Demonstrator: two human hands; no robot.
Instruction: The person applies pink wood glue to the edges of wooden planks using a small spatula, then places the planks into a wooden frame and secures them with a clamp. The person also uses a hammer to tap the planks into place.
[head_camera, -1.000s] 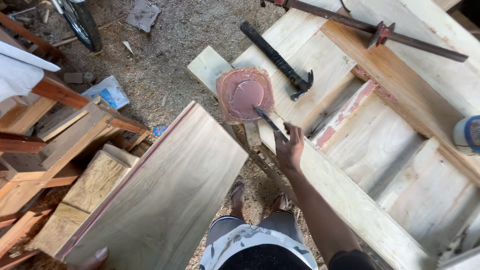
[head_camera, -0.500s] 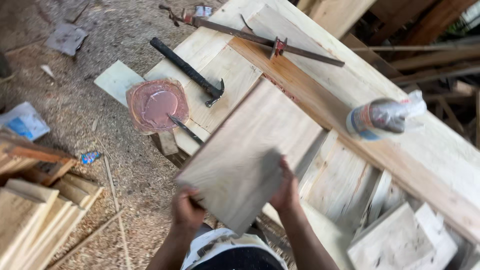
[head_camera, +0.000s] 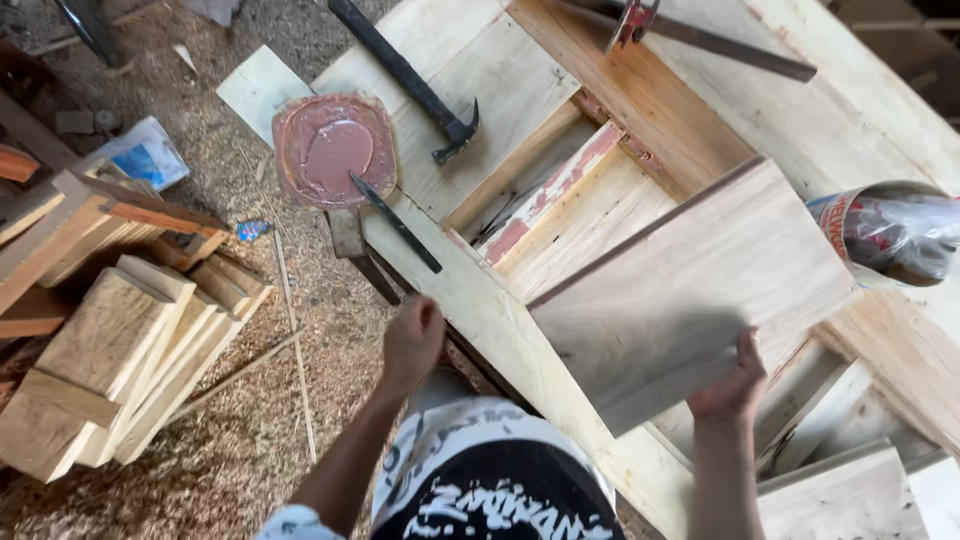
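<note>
Just then my right hand (head_camera: 733, 385) pinched the near edge of the board (head_camera: 690, 290), its length running far-right; my left hand (head_camera: 413, 340), curled and holding nothing, hung well left.

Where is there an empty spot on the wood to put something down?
Bare pale board lies between the black hammer and the orange-brown plank. Crowded: the round dish of pink paste with its dark blade, and the recess under the held square panel.
</note>
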